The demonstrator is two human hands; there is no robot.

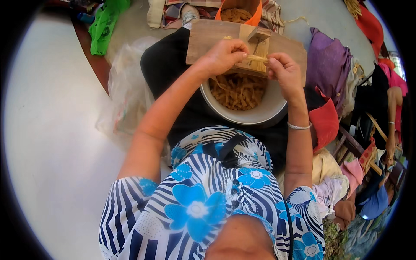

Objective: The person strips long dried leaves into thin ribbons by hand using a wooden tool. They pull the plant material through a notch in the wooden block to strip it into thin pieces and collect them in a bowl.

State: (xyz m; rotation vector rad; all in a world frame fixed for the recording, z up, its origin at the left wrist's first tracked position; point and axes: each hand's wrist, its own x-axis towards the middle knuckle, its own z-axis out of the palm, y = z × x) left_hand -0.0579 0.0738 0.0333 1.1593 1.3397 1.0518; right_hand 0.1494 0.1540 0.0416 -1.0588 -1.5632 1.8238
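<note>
My left hand (227,56) and my right hand (285,72) pinch opposite ends of a short, pale yellow plant-like strip (256,58). They hold it level over a wooden board (208,40). Fixed on that board is a lighter wooden piece (259,66) with a raised block (259,34) and what looks like a thin metal rod or blade. Below the board's near edge, a round metal basin (240,118) rests at my lap, holding many short, tan cut strips (239,92). The board covers the basin's far side.
An orange bucket (257,18) with brown pieces stands beyond the board. To the right lie a purple cloth bundle (326,65) and a red item (325,122). Clear plastic sheeting (126,91) and a green plastic bag (105,27) are at left. Another person's arm (392,120) shows far right.
</note>
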